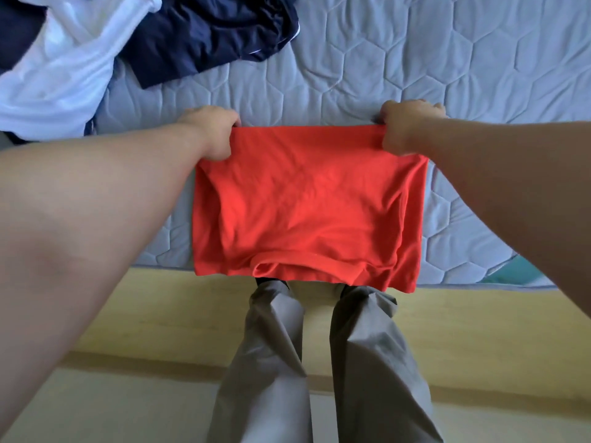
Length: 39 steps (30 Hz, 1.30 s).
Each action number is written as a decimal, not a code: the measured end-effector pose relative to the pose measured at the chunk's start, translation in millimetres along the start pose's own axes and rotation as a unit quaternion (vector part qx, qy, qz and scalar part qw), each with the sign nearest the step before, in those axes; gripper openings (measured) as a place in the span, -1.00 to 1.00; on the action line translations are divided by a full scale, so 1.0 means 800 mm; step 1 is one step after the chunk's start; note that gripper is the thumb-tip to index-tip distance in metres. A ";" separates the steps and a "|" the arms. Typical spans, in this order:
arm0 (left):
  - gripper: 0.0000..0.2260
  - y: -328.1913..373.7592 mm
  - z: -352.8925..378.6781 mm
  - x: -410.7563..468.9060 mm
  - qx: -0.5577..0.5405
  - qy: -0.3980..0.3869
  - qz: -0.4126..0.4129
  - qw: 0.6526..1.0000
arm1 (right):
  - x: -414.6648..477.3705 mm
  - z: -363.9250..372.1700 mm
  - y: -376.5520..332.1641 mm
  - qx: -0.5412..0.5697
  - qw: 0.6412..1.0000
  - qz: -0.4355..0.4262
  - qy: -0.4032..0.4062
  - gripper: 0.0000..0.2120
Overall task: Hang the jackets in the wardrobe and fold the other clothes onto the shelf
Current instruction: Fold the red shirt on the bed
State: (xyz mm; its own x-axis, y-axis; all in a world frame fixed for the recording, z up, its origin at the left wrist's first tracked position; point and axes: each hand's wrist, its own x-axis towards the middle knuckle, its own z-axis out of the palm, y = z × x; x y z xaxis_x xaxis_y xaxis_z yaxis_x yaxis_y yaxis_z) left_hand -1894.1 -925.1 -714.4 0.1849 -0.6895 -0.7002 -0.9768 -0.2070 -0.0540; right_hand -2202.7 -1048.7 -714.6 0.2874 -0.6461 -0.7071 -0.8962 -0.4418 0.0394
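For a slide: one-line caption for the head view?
The left hand and right hand grip the far corners of a folded orange garment on a quilted mattress.

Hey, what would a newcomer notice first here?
The bright orange-red garment, folded into a rectangle at the near edge of the grey quilted mattress, stands out first. The left-hand grip and right-hand grip each pinch one of its far corners. A crumpled white garment and a navy garment lie at far left.

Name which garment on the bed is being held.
The red garment, gripped by the left hand and right hand; the white garment and navy garment lie untouched.
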 end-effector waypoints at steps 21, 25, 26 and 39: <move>-0.84 -0.041 -0.121 0.042 0.097 0.070 -0.004 0.993 | 0.059 -0.107 0.003 -0.061 0.990 -0.015 0.126 -0.92; -0.79 -0.049 -0.065 -0.009 0.034 0.174 0.027 0.984 | 0.006 -0.067 0.016 -0.048 0.987 -0.065 0.140 -0.72; -0.77 -0.050 -0.048 -0.026 0.017 0.184 0.037 0.982 | -0.015 -0.053 0.020 -0.062 0.983 -0.091 0.150 -0.70; -0.84 -0.033 0.128 -0.136 0.110 0.152 0.052 0.981 | -0.140 0.115 -0.010 -0.158 0.978 -0.137 -0.004 -0.73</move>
State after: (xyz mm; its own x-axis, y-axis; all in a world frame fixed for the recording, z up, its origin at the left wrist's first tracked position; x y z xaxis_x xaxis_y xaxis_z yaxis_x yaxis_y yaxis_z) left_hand -1899.6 -773.8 -709.7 0.0738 -0.8813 -0.4668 -0.9854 0.0075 -0.1698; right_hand -2259.0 -915.5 -700.5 0.4984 -0.4729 -0.7266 -0.6369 -0.7684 0.0632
